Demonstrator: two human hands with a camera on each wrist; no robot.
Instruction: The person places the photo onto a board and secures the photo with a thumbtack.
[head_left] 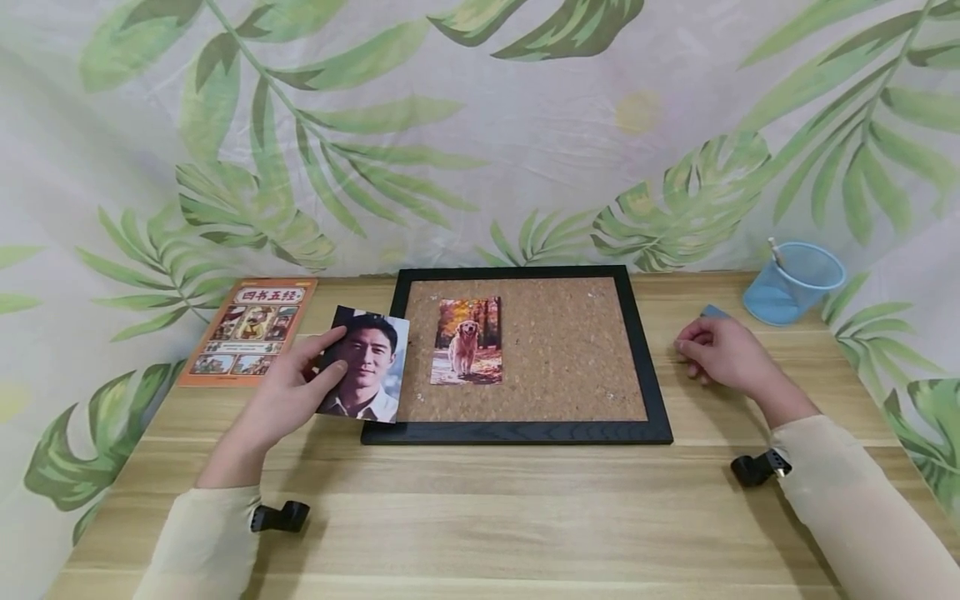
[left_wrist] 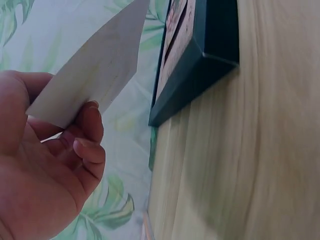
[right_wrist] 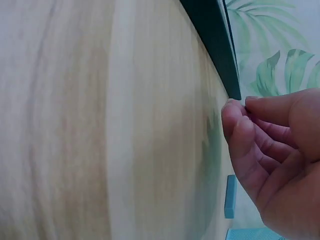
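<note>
My left hand pinches the left edge of a portrait photo, thumb in front and fingers behind. The photo is held up beside the corkboard, overlapping its left frame in the head view; its plain white back faces the left wrist camera. On the board, a photo of a golden dog lies on the left half. Right of the board, my right hand is above the table, thumb and index fingertips brought together, other fingers curled. I cannot tell whether something tiny is between those fingertips.
Small clear push pins stand near the cork's corners. An orange comic-style book lies at the left. A small blue box sits behind my right hand, near a blue mesh pen cup with a white stick. Leaf-patterned cloth hangs behind the table.
</note>
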